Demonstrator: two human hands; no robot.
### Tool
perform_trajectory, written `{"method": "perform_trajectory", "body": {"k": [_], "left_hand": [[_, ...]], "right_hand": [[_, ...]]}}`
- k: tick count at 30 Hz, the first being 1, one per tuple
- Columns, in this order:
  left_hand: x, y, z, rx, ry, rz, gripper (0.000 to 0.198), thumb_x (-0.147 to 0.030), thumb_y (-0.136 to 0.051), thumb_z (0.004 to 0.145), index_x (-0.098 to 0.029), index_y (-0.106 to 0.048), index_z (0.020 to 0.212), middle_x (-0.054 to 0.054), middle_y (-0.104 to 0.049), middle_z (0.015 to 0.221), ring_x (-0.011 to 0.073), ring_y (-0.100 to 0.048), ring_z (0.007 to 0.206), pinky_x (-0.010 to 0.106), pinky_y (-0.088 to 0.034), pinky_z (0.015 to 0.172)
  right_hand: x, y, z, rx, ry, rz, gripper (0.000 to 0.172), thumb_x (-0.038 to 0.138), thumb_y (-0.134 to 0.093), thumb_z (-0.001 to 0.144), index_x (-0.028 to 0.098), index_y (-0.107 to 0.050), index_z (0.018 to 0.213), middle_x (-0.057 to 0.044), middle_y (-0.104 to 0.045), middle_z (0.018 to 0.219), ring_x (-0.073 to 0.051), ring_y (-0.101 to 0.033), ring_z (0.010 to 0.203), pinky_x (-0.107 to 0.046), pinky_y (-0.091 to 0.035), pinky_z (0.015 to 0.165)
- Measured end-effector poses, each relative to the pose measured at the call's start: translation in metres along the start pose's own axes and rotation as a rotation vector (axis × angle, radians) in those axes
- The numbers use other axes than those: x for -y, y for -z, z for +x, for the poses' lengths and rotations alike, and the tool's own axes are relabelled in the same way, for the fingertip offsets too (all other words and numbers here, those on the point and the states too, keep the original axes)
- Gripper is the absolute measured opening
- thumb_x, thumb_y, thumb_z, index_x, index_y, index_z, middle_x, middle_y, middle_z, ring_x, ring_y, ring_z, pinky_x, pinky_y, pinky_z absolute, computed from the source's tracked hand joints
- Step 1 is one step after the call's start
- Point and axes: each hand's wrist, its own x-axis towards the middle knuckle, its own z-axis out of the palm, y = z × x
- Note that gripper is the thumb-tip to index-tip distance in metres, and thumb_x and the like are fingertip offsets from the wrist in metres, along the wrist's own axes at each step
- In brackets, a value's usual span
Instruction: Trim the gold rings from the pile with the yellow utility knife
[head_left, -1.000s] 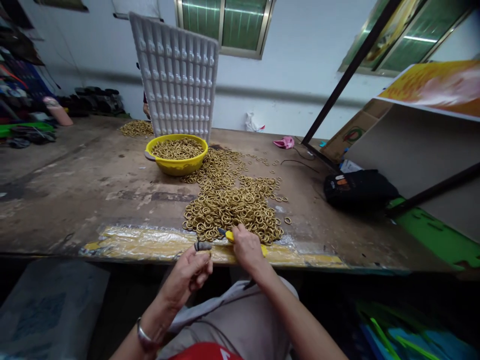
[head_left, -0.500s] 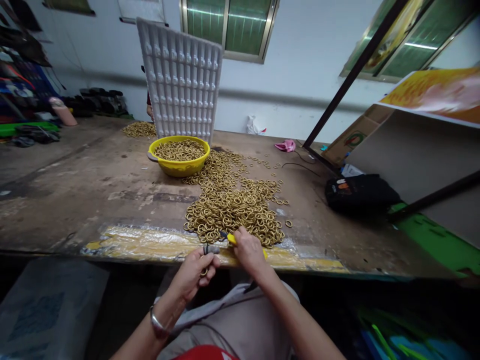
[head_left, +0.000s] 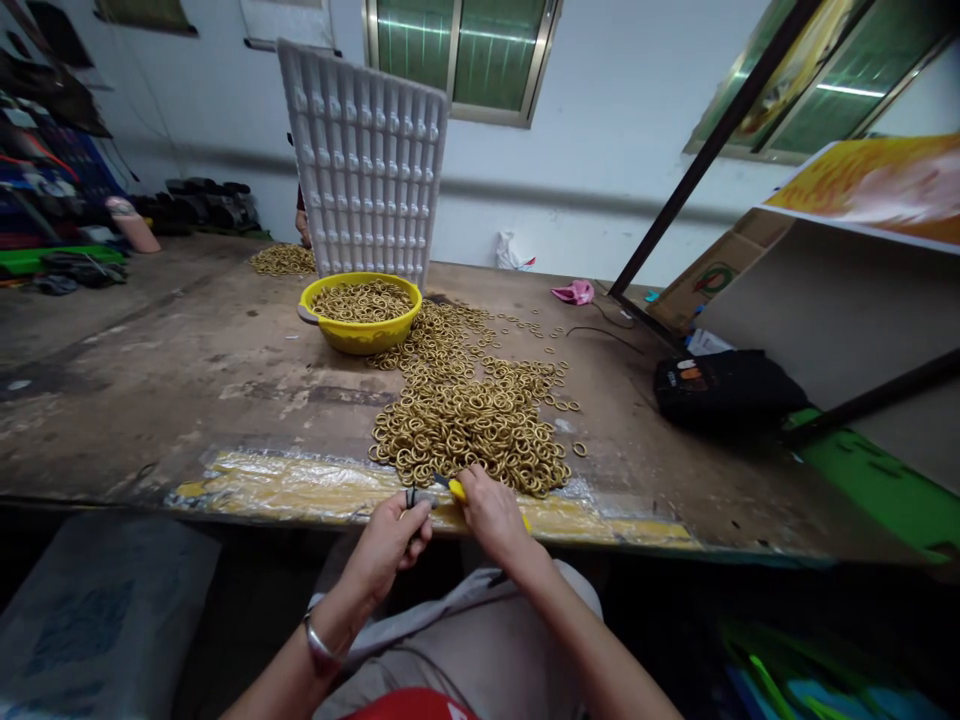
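Note:
My right hand [head_left: 491, 515] is closed around a yellow utility knife [head_left: 457, 489]; its dark blade points left, towards my other hand. My left hand [head_left: 386, 548] is curled just beyond the table's front edge, its fingers closed on a brass-coloured ring that they mostly hide. A grey covering [head_left: 424, 497] with a dark band sits on a fingertip of that hand. Right behind both hands lies a heap of brass-coloured rings [head_left: 472, 425].
A yellow basin [head_left: 364, 338] full of rings stands behind the heap, before an upright grey moulded panel [head_left: 367, 170]. Another ring pile [head_left: 283, 260] lies at the back left, near a person's hand [head_left: 303, 228]. A black bag [head_left: 727, 388] and metal frame [head_left: 712, 150] are at right.
My right hand with the knife has shifted slightly down and left, bringing the blade close to my left fingertip. The ring in my left hand is now more hidden.

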Motion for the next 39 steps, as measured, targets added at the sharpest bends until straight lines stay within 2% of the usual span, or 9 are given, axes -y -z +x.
{"method": "perform_trajectory", "body": {"k": [4,8,11,14,19,23,28,31,39], "left_hand": [[0.003,0.0,0.001,-0.017,-0.054,0.019,0.037,-0.05,-0.064,0.072,-0.016,-0.052,0.081,0.0,-0.062,0.066,0.0026,-0.034,0.036,0.014,-0.019,0.033],[0.001,-0.002,0.002,-0.024,-0.117,0.02,0.039,-0.045,-0.062,0.075,-0.015,-0.054,0.097,0.003,-0.067,0.073,0.0034,-0.036,0.037,0.015,-0.021,0.035],[-0.004,-0.004,0.002,0.007,-0.156,0.025,0.034,-0.043,-0.064,0.076,-0.013,-0.057,0.092,0.003,-0.065,0.07,0.0029,-0.036,0.037,0.016,-0.022,0.036],[-0.007,-0.005,0.001,0.052,-0.152,-0.004,0.03,-0.04,-0.068,0.075,-0.013,-0.057,0.083,0.001,-0.062,0.066,0.0022,-0.037,0.039,0.016,-0.022,0.037],[-0.013,-0.002,-0.005,0.247,-0.033,-0.224,0.036,-0.041,-0.07,0.078,-0.015,-0.056,0.098,0.003,-0.064,0.078,0.0008,-0.035,0.039,0.015,-0.015,0.035],[-0.019,-0.002,-0.009,0.289,0.011,-0.295,0.037,-0.041,-0.073,0.076,-0.012,-0.059,0.095,0.003,-0.062,0.078,-0.0004,-0.034,0.041,0.014,-0.018,0.036],[-0.022,-0.003,-0.012,0.144,-0.068,-0.191,0.036,-0.044,-0.075,0.071,-0.013,-0.058,0.079,-0.001,-0.057,0.068,0.0014,-0.037,0.043,0.014,-0.022,0.037],[-0.022,-0.004,-0.013,0.083,-0.123,-0.093,0.034,-0.045,-0.072,0.074,-0.014,-0.058,0.078,-0.004,-0.051,0.059,0.0029,-0.036,0.043,0.014,-0.023,0.038],[-0.024,-0.006,-0.016,0.106,-0.191,0.01,0.034,-0.047,-0.067,0.077,-0.016,-0.055,0.08,-0.006,-0.043,0.054,0.0048,-0.033,0.044,0.016,-0.023,0.041]], "right_hand": [[-0.006,-0.002,0.002,-0.066,-0.024,0.225,0.01,0.01,-0.053,0.082,0.017,-0.059,0.086,-0.005,-0.061,0.091,-0.016,-0.057,0.081,-0.024,-0.037,0.071],[-0.007,0.004,0.003,-0.076,-0.004,0.755,0.008,0.018,-0.058,0.077,0.017,-0.057,0.07,0.001,-0.058,0.07,-0.013,-0.052,0.069,-0.022,-0.037,0.065],[-0.001,0.01,0.0,-0.031,-0.001,1.1,0.008,0.024,-0.06,0.074,0.018,-0.057,0.069,0.005,-0.05,0.06,-0.01,-0.044,0.058,-0.021,-0.035,0.058],[0.006,0.016,-0.004,-0.025,-0.036,1.259,0.013,0.029,-0.062,0.073,0.018,-0.055,0.071,0.007,-0.044,0.055,-0.008,-0.036,0.05,-0.021,-0.031,0.051],[0.013,0.021,-0.009,-0.01,-0.025,1.371,0.02,0.035,-0.064,0.074,0.018,-0.056,0.073,0.006,-0.046,0.055,-0.008,-0.038,0.049,-0.021,-0.032,0.05],[0.013,0.02,-0.012,-0.103,0.041,1.261,0.018,0.035,-0.061,0.08,0.018,-0.056,0.075,0.003,-0.051,0.064,-0.01,-0.044,0.058,-0.022,-0.036,0.057],[0.011,0.018,-0.024,-0.264,0.166,0.784,0.022,0.029,-0.046,0.093,0.018,-0.055,0.075,-0.001,-0.055,0.074,-0.014,-0.049,0.069,-0.024,-0.036,0.065],[0.012,0.017,-0.033,-0.259,0.181,0.525,0.013,0.014,-0.046,0.088,0.019,-0.055,0.08,-0.003,-0.059,0.077,-0.015,-0.052,0.071,-0.025,-0.033,0.064],[0.018,0.022,-0.041,-0.245,0.112,0.228,0.029,-0.002,-0.045,0.074,0.019,-0.057,0.091,-0.004,-0.063,0.085,-0.017,-0.055,0.076,-0.026,-0.031,0.064]]}}
